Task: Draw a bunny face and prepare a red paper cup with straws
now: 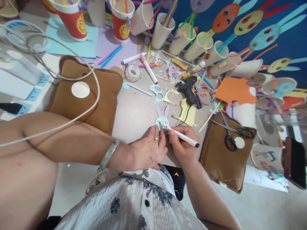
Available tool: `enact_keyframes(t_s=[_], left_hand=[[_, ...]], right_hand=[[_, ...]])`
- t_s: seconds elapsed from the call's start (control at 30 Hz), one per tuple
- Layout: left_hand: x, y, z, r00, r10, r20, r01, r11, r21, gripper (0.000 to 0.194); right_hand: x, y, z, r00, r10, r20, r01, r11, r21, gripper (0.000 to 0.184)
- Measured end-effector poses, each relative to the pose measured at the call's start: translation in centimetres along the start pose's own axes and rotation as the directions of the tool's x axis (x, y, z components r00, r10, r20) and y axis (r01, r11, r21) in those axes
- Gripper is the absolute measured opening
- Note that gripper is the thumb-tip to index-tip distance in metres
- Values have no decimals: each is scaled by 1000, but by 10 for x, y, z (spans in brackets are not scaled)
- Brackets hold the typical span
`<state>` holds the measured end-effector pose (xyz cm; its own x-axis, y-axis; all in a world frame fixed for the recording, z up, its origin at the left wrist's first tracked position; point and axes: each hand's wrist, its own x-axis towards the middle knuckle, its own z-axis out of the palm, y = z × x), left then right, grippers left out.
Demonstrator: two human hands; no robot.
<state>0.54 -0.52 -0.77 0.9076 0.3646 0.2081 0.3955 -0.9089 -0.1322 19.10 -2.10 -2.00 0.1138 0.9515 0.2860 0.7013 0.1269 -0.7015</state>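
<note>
A small light-blue paper rabbit face [158, 121] with purple ears and yellow eyes lies at the table's near edge. My left hand [148, 148], fingers stretched out and lying flat, rests its fingertips on the lower part of the face; that part is covered. In my right hand [185, 148] is a white marker [184, 138] with a black end, pinched between thumb and fingers. Its tip points at the face, close to one eye. Whether the tip touches the paper I cannot tell.
Brown cushions [105, 86] flank the work spot; scissors [230, 132] lie on the right one. A black glue gun [188, 89], tape roll [132, 72], pink-capped marker [148, 68] and paper scraps [157, 92] lie beyond. Paper cups [163, 30] line the back. A white cable [97, 86] crosses the left.
</note>
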Motion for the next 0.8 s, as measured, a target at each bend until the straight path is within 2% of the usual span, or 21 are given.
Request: enact_keyframes(t_s=[0.3, 0.63, 0.8], left_hand=[[0, 1, 1, 1000, -6, -8, 6, 1000, -1, 81], [1, 1, 0, 1000, -8, 25, 8, 1000, -16, 80], [0, 1, 0, 1000, -11, 16, 11, 1000, -12, 80]], right_hand=[[1, 0, 0, 999, -38, -8, 37, 999, -8, 9], [0, 2, 1, 1000, -27, -1, 27, 1000, -14, 12], [-1, 4, 2, 1000, 3, -17, -2, 999, 43, 11]])
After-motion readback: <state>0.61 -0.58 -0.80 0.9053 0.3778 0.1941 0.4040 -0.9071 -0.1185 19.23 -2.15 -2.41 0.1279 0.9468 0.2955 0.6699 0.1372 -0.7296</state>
